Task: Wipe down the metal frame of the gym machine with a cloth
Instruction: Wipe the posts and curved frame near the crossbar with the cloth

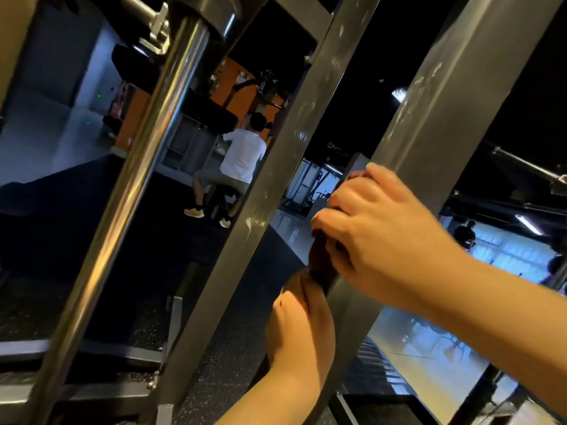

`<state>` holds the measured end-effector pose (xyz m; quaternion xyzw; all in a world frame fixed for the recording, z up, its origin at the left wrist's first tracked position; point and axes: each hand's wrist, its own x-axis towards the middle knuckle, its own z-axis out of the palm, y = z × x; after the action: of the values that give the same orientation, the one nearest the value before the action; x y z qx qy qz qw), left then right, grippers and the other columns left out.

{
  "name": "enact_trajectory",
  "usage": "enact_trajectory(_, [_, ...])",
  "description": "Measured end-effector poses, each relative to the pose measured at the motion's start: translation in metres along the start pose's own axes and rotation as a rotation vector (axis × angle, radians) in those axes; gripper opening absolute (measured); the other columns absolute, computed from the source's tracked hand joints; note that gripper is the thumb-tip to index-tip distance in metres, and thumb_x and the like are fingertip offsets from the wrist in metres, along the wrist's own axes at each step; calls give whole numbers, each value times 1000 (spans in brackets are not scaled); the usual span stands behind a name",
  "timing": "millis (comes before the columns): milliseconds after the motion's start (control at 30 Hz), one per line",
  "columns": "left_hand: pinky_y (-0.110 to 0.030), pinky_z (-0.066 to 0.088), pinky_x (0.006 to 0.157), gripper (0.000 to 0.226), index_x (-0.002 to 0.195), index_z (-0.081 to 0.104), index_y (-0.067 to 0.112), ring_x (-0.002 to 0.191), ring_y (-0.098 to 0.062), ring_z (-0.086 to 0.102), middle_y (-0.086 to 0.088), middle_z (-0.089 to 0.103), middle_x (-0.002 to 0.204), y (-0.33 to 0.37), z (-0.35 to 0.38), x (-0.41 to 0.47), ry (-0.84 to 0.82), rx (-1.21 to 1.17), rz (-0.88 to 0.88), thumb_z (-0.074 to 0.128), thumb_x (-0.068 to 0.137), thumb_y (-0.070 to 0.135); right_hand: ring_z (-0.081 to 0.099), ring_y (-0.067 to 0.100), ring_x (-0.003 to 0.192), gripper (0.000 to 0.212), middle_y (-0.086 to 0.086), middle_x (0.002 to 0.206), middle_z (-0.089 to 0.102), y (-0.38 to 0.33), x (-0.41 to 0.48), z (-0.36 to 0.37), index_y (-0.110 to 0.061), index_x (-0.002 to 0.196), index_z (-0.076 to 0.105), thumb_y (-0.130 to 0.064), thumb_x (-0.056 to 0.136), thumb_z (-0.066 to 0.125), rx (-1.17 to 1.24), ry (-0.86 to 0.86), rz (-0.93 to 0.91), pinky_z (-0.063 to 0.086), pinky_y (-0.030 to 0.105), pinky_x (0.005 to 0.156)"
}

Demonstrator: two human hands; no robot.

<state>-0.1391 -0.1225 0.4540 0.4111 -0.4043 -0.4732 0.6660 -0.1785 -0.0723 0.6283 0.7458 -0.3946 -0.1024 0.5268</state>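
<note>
Dim gym w/ black ceiling, dark speckled floor (132, 317). R hand (368, 228) lies on the near face of the right frame post (429, 133), fingers curled over a dark brown cloth (320, 262) & pressing it vs. the post's left edge. The cloth wraps that edge and is mostly hidden under the fingers. L hand (300, 317) sits just below, reaching up btwn the two posts, thumb & fingers closed together on the cloth's lower end. Both forearms bare. The post is grey, square-section, tilted in view, w/ pale smears higher up. Left frame post (291, 133) runs parallel just beside it, same smears, cloth not on it. Further left is a shiny chrome guide rod (147, 148) w/ a black collar at top. Bg: a person in white tee (242, 157) & shorts seated on another machine, back turned, orange panels behind. More figures far right near bright windows, too small for detail.
</note>
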Motion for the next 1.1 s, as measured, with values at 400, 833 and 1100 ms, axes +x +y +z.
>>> enact_trajectory(400, [-16,49,67,30,100,57,14,79,-11,60,-4,63,91,21,-10,-13,29,84,143,32,111,25,52,31,131,47,5,122,63,53,25,-15,-23,126,62,-44,96,34,-38,165,142,6,60,125])
enact_trajectory(833, [-33,54,74,42,102,64,18,75,-13,58,6,58,81,61,10,9,20,105,412,30,98,44,55,26,128,47,0,119,65,71,33,-32,-21,119,66,-56,95,45,-7,136,127,5,55,127])
enact_trajectory(1100, [-30,56,93,43,136,62,30,114,-12,67,11,70,126,65,12,3,117,204,448,31,106,32,48,26,89,19,1,94,47,36,57,-45,-15,118,52,-20,101,45,-179,-93,0,38,40,87])
